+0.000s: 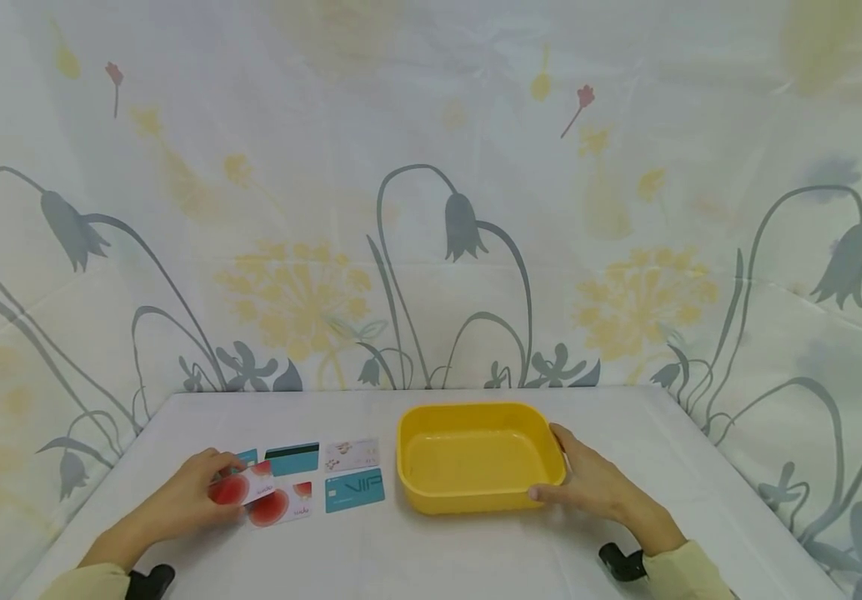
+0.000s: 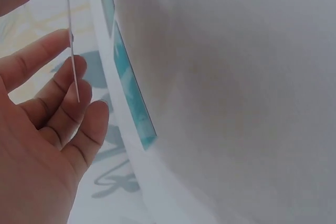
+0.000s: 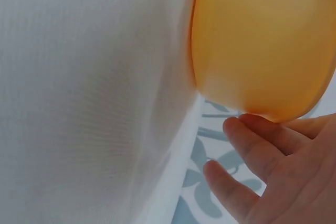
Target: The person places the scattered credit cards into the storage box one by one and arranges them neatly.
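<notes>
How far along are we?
Nothing looks done: the glossy yellow rectangular basin shows no cards inside. In hand: the left hand holds a white-and-red rectangular card; the right hand grips the basin. Apparently left: five teal or patterned white cards on the white tabletop.

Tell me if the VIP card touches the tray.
Apart. The head view shows a strip of white table between the VIP card and the tray.
</notes>
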Motion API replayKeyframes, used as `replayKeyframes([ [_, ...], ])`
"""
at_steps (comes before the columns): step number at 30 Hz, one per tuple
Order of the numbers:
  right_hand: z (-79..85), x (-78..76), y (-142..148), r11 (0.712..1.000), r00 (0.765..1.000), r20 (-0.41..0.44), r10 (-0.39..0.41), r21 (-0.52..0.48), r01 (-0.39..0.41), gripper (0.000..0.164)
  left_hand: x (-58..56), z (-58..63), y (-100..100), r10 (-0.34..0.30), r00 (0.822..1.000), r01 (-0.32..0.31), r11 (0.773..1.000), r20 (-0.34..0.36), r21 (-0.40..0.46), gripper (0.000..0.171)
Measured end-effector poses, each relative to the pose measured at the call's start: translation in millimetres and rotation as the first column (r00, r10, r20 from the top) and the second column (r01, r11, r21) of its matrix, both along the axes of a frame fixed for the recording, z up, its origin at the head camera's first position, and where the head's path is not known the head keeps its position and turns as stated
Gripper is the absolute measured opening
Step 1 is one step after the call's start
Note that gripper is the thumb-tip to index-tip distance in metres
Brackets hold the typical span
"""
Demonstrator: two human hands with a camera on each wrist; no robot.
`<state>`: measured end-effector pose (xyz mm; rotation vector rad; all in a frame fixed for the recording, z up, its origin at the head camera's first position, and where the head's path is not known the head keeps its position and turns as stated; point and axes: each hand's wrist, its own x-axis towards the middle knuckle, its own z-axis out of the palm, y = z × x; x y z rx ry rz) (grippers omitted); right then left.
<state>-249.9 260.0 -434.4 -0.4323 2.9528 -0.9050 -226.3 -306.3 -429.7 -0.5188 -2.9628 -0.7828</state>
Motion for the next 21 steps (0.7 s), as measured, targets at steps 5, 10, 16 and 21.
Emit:
replayKeyframes([
  [5, 0.5, 0.0, -1, 0.999, 1.0, 0.025, 0.009, -0.032, -0.008, 0.112, -3.9, 1.6, 16, -0.005, 1.0, 0.004, 1.0, 0.01, 0.02, 0.052],
  [10, -1.3, 0.1, -1, 0.997, 0.999, 0.04, 0.014, -0.08, -0.01, 0.111, -10.9, 4.1, 35, -0.004, 0.998, 0.001, 0.998, 0.06, 0.058, 0.052],
  [16, -1.2, -0.3, 0, 0.99, 0.998, 0.046, 0.032, -0.139, -0.025, 0.107, -18.8, 8.4, 58, -0.014, 0.999, 0.01, 0.997, 0.053, 0.078, 0.053],
  [21, 0.7, 0.1, -1, 0.986, 0.997, 0.068, 0.037, -0.162, -0.026, 0.107, -24.9, 15.3, 76, -0.025, 0.999, 0.022, 0.997, 0.04, 0.071, 0.054],
])
